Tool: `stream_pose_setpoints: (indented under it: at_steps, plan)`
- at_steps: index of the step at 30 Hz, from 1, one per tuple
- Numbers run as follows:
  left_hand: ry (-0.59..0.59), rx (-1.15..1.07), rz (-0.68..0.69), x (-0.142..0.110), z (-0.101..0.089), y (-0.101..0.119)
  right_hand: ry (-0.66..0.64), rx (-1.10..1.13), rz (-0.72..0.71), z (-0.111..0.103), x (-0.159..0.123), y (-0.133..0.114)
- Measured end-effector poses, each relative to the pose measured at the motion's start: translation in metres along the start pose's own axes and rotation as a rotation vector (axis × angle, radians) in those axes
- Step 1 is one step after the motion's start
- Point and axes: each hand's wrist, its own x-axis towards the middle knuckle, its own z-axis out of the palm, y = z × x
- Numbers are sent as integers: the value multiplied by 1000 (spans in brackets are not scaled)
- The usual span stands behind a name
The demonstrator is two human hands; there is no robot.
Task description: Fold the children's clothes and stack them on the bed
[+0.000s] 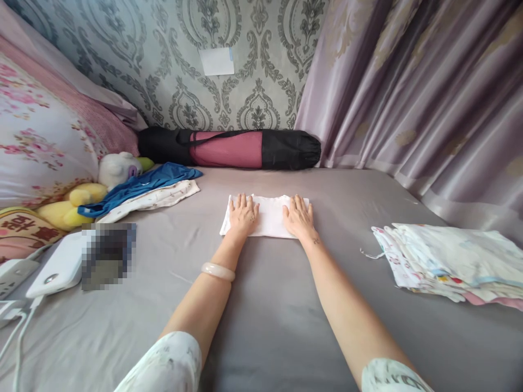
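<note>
A white folded cloth (269,216) lies flat on the grey bed sheet (269,305), roughly a wide rectangle. On its left end rests my left hand (244,215), palm down with the fingers stretched out. My right hand (298,216) presses flat on the right end, fingers likewise extended. Between the two hands the middle of the cloth shows. Neither hand grips the fabric. Parts of the cloth under the palms are hidden.
To the right sits a stack of folded clothes (449,261). At left are a blue garment (151,185), plush toys (116,171), a white power bank (61,264) and a power strip (16,275) with cables. A rolled mat bag (226,149) lies along the wall.
</note>
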Motion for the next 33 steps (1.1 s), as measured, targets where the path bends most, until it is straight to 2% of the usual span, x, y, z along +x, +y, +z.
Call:
stream_pose_setpoints:
  at_steps: [4,15,18,22,27,33]
  plan:
    - [-90,-6,-30,3,5,-6,-38,-11,12,3,0,3]
    - [-125,-23,-28,2,1,-6,-69,-2,12,5,2,3]
    - [-82,-15,-45,2,-3,-9,-69,19,22,2,2,6]
    - [17,-6,-146,1,-7,-20,1,12,86,-1,3,15]
    - [-119,-65,-192,2,-3,-33,-71,48,138,4,5,27]
    - [-151,-92,-202,3,-1,-36,-84,62,155,6,6,28]
